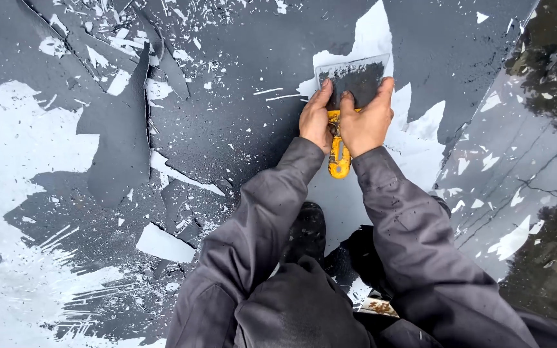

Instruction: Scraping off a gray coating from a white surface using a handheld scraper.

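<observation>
A wide metal scraper (354,80) with a yellow handle (339,159) lies flat against a dark grey coated surface (253,58). My left hand (316,119) presses on the blade's left side and grips near the handle. My right hand (367,117) presses on the blade's right side, fingers spread over its lower edge. Both arms wear dark grey sleeves. White bare patches (414,148) show around the scraper where the coating is gone.
Peeled dark flaps (120,138) and white flakes (107,29) litter the upper left. A large white stripped area (8,154) fills the left side. A glossy wet dark strip (536,129) runs along the right. My dark shoe (307,229) rests below the hands.
</observation>
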